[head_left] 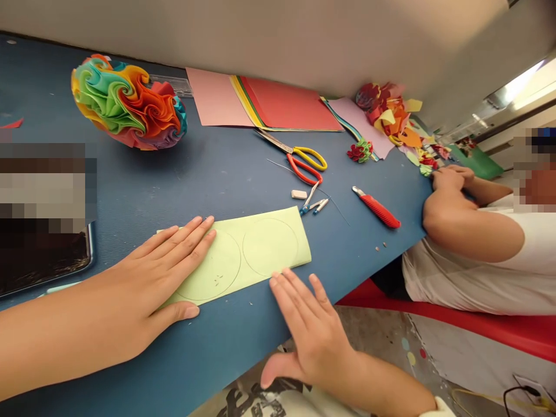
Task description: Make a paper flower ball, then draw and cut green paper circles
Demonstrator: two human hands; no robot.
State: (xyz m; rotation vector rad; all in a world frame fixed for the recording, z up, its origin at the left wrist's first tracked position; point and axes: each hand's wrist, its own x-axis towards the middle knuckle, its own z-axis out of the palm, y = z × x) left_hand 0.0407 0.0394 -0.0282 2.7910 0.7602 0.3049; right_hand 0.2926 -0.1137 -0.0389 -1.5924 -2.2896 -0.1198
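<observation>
A folded strip of light green paper (270, 246) lies on the blue table, with two circles drawn on it in thin dark line. My left hand (158, 278) rests flat on the paper's left end, fingers stretched out, thumb below its lower edge. Its palm hides part of the left circle. At the paper's lower edge, near the right circle, are the fingertips of my right hand (310, 330); its fingers are spread and it holds nothing. Small dark specks show inside the left circle.
Beyond the paper lie scissors (299, 162), a white eraser (299, 194), a compass (313, 202) and a red cutter (377, 208). A colourful paper ball (128, 104) and coloured sheets (286, 104) stand farther back. A person (473, 231) leans on the table at right.
</observation>
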